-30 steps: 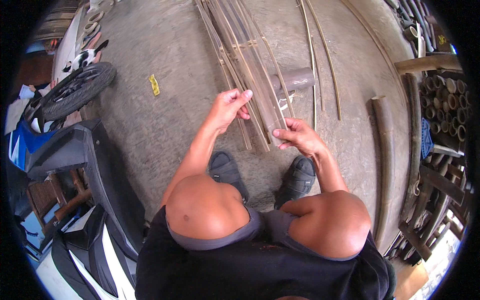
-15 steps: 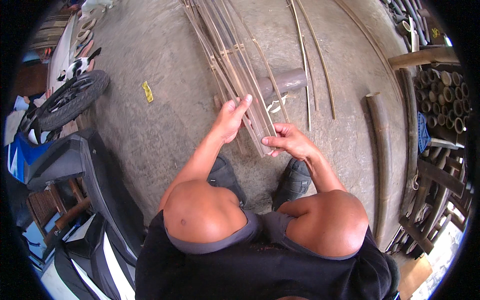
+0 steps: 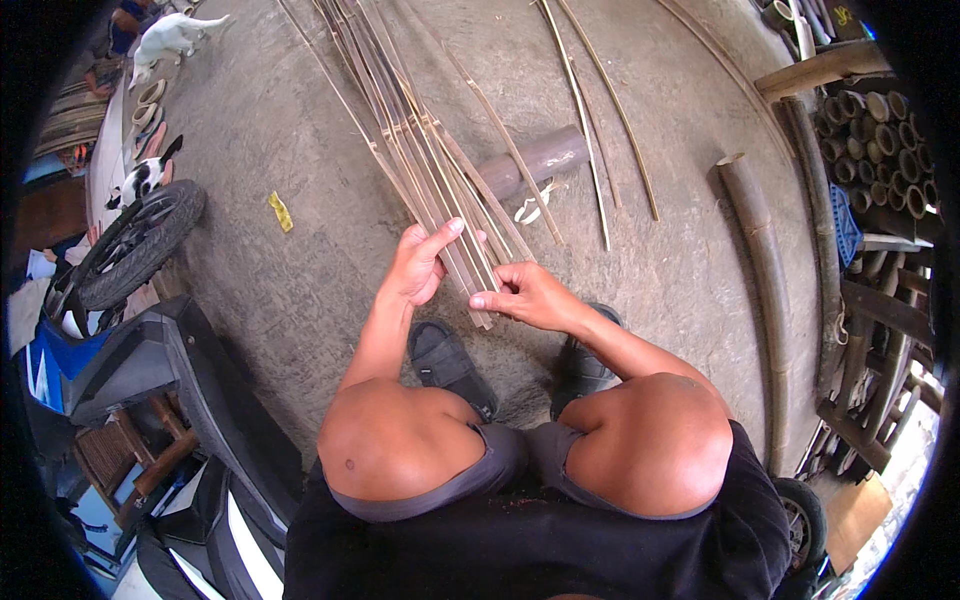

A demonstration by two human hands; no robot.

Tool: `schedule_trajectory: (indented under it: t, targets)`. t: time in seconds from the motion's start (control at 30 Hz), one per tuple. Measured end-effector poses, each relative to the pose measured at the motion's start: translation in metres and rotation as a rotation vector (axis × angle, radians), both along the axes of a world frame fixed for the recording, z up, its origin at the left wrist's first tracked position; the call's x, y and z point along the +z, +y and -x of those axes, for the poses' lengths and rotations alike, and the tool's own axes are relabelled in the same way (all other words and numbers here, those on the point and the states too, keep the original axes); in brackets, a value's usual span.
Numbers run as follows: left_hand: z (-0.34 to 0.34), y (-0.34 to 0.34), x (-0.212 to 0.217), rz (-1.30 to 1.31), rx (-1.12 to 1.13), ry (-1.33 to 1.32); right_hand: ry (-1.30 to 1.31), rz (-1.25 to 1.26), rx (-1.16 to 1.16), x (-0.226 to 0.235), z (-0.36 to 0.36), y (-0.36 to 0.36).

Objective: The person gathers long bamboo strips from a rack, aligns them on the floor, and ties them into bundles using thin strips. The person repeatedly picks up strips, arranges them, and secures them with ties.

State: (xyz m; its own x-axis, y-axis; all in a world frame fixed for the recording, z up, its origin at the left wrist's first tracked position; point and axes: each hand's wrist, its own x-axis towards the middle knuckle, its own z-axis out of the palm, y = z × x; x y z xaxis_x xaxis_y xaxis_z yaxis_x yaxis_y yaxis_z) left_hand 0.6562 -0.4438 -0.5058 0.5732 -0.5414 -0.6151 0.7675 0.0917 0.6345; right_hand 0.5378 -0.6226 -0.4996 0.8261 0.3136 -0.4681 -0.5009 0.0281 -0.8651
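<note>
Presently, the near ends of the bamboo strips (image 3: 440, 170) are pinched between the fingertips of the right hand (image 3: 528, 295) and steadied under the outstretched fingers of the left hand (image 3: 418, 265).

The person squats, bare knees spread, both forearms reaching forward. The left hand (image 3: 420, 265) is half open with fingers extended; the right hand (image 3: 525, 295) curls, fingertips pinched toward the left.
</note>
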Motion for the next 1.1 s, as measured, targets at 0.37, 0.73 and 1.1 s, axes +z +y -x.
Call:
schedule_trajectory:
  t: [0.37, 0.73, 1.1]
  targets:
    - [-0.003, -0.006, 0.006, -0.040, -0.031, 0.002, 0.087, -0.129, -0.057, 0.012, 0.003, -0.026]
    - [-0.002, -0.012, 0.006, -0.049, -0.003, -0.032, 0.154, -0.161, -0.015, 0.008, -0.005, -0.026]
    - [-0.014, 0.052, 0.046, 0.065, 0.102, -0.020, -0.026, 0.616, -0.171, -0.015, -0.004, -0.061]
